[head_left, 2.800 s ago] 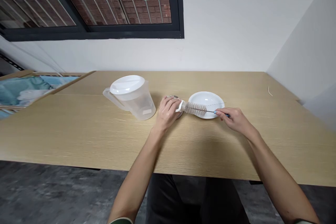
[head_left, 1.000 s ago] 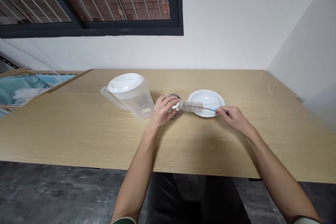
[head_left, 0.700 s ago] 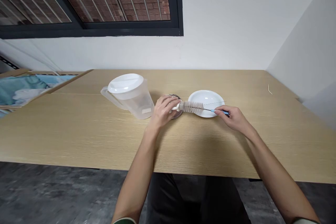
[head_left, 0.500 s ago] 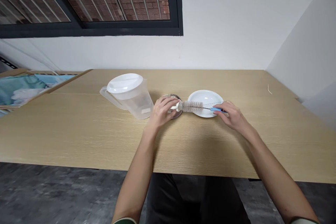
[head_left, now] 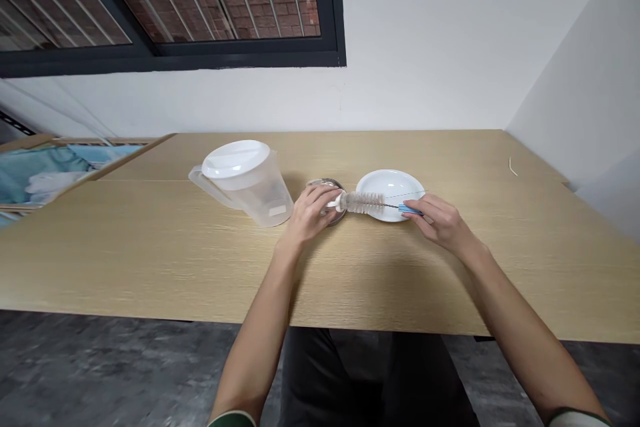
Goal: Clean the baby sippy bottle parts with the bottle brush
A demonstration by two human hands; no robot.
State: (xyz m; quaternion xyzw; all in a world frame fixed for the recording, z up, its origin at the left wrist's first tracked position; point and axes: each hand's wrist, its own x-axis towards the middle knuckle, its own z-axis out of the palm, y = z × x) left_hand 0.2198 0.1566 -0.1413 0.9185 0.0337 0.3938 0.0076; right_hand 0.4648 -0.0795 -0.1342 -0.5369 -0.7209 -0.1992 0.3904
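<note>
My right hand (head_left: 443, 221) is closed, pinching the blue handle of a bottle brush (head_left: 366, 203) between thumb and fingers. The brush lies level in the air, its pale bristles pointing left and its thin wire crossing in front of a white bowl (head_left: 390, 180). At the bristle end, my left hand (head_left: 311, 212) is closed on a small white piece (head_left: 337, 203); fingers cover much of it, so its kind is unclear. Under and behind my left hand sits a round metal dish (head_left: 342, 217), partly hidden. A thin dark line runs over the bowl, near my right fingertips.
Left of my left hand stands a translucent plastic pitcher (head_left: 260, 193) with a white lid. A thin pale strip (head_left: 512, 167) lies at the far right of the wooden table (head_left: 150, 247). Beyond the left edge is a box (head_left: 55, 163) holding bluish-green cloth. A wall and window are behind.
</note>
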